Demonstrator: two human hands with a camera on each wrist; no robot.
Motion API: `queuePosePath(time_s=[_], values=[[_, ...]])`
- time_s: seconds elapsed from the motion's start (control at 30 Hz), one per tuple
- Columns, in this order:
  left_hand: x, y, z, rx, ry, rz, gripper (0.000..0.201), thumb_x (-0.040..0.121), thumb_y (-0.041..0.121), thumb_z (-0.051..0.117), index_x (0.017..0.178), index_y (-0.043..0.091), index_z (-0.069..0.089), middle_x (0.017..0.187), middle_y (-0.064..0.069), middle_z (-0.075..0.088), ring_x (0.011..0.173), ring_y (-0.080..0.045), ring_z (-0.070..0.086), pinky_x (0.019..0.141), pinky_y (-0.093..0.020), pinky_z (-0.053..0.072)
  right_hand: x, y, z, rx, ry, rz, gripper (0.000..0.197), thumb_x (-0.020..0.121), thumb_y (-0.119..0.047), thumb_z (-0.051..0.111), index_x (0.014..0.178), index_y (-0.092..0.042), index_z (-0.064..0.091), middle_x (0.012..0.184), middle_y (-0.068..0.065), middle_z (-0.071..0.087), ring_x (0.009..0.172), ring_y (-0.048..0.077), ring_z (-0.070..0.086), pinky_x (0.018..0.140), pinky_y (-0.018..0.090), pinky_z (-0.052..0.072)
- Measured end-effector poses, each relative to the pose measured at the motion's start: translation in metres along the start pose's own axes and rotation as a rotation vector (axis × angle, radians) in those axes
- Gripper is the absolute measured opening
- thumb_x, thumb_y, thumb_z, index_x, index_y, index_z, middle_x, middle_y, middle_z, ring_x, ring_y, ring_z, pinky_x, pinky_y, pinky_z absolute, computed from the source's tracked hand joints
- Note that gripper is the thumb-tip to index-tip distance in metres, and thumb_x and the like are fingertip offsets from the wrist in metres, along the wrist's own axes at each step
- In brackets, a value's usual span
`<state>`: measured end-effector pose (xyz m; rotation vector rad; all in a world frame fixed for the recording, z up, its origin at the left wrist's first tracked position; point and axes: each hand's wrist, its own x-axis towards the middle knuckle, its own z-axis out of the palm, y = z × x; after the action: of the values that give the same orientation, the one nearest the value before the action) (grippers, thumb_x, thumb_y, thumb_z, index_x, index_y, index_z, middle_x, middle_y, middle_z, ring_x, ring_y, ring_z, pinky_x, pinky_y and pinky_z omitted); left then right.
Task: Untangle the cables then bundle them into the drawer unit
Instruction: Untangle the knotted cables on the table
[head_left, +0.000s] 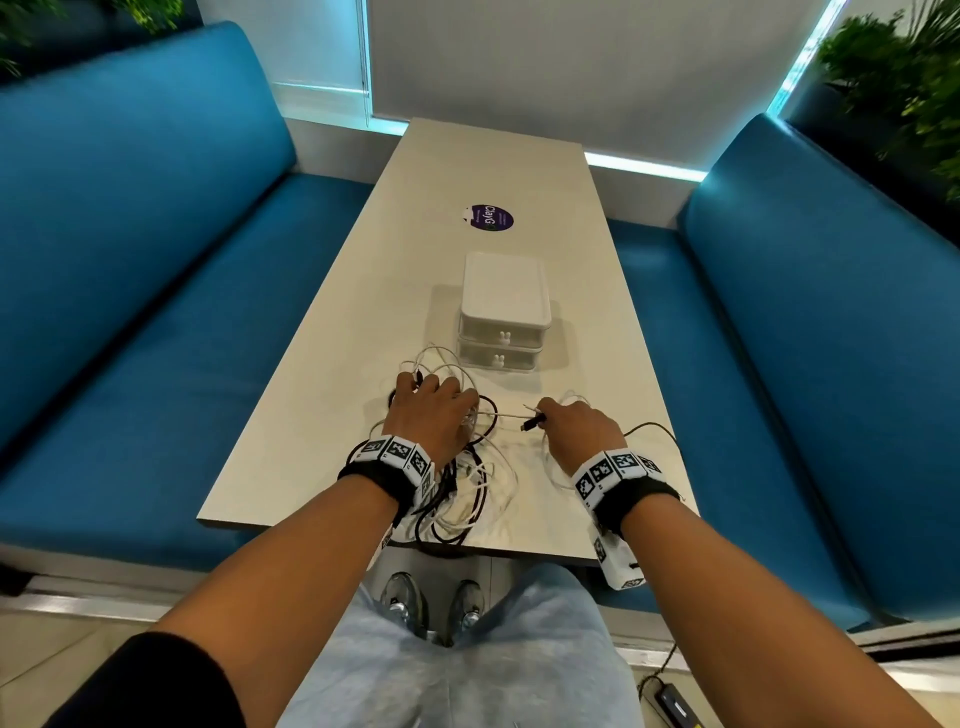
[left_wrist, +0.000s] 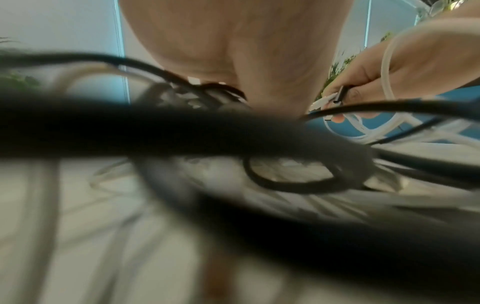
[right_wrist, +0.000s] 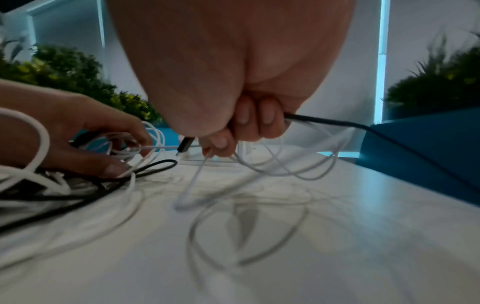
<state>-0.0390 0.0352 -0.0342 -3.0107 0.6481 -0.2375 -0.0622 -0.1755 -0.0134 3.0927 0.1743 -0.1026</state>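
1. Head view, setting: a pale table (head_left: 363, 322) runs between blue benches (head_left: 156, 291); beyond your hands a white drawer unit (head_left: 504, 317) stands with both drawers closed.
2. Head view, hands: your left hand (head_left: 431, 410) lies spread on the tangle of cables (head_left: 462, 493), fingers relaxed. To its right, your right hand (head_left: 579, 423) is clamped on a black cable (head_left: 649, 428) near its plug (head_left: 532, 423), with a white strand running back to the heap.
3. Left wrist view: blurred black loops fill the frame, so the left fingers cannot be judged here.
4. Right wrist view: your right fingers (right_wrist: 265, 121) curl round the black cable and white cable loops (right_wrist: 285, 164).
5. Step in hand, as judged: untangling, early. Next, pin the heap with the left and draw the plug end clear rightward; nothing is bundled yet.
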Motion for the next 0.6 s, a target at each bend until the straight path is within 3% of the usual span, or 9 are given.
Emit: queuePosePath(time_s=[0.1,0.23,0.3,0.4,0.53,0.6], values=[[0.003,0.002,-0.002,0.029,-0.035,0.003,0.035,0.085,0.036,0.061,0.118,0.028,0.054,0.113,0.001,0.059,0.108,-0.027,0.053,0.092,-0.048,0.028,-0.001,0.009,-0.006,-0.028,-0.027,0.046,0.026,0.100,-0.018,0.038,0.124,-0.017,0.049,0.105,0.010,0.060,0.090,0.032,0.063,0.065,0.035,0.044],[0.001,-0.013,0.004,-0.004,-0.023,-0.058,0.035,0.090,0.037,0.056,0.123,0.026,0.054,0.123,-0.001,0.055,0.114,-0.028,0.051,0.094,-0.048,0.026,-0.014,0.042,-0.015,-0.054,-0.161,0.238,0.031,0.096,-0.009,0.035,0.120,-0.010,0.055,0.114,0.013,0.062,0.105,0.032,0.061,0.078,0.038,0.046],[0.001,-0.020,0.005,-0.031,0.001,-0.076,0.037,0.092,0.039,0.054,0.127,0.027,0.053,0.128,-0.001,0.052,0.117,-0.027,0.049,0.095,-0.047,0.027,-0.028,0.060,-0.016,-0.080,-0.215,0.336,0.027,0.093,-0.007,0.038,0.108,-0.010,0.060,0.113,0.012,0.064,0.100,0.031,0.062,0.080,0.038,0.047],[0.004,-0.022,0.001,-0.063,0.019,-0.087,0.041,0.091,0.041,0.057,0.129,0.025,0.051,0.135,0.000,0.047,0.120,-0.025,0.046,0.096,-0.046,0.028,-0.037,0.069,-0.014,-0.037,-0.189,0.433,0.016,0.090,-0.003,0.041,0.083,-0.012,0.053,0.102,0.010,0.065,0.081,0.029,0.059,0.070,0.036,0.046],[0.007,-0.017,-0.005,-0.127,0.057,-0.094,0.045,0.090,0.035,0.059,0.131,0.021,0.048,0.139,-0.001,0.044,0.122,-0.026,0.045,0.096,-0.045,0.032,-0.024,0.060,-0.012,0.142,-0.034,0.489,0.021,0.093,-0.008,0.037,0.104,-0.009,0.055,0.101,0.012,0.064,0.092,0.034,0.062,0.068,0.035,0.043],[0.007,-0.015,-0.007,-0.152,0.080,-0.098,0.041,0.091,0.034,0.057,0.129,0.020,0.050,0.135,-0.002,0.047,0.120,-0.026,0.047,0.096,-0.044,0.032,-0.017,0.052,-0.012,0.238,0.028,0.456,0.022,0.096,-0.015,0.036,0.106,-0.011,0.055,0.101,0.013,0.066,0.091,0.036,0.063,0.073,0.038,0.046]])
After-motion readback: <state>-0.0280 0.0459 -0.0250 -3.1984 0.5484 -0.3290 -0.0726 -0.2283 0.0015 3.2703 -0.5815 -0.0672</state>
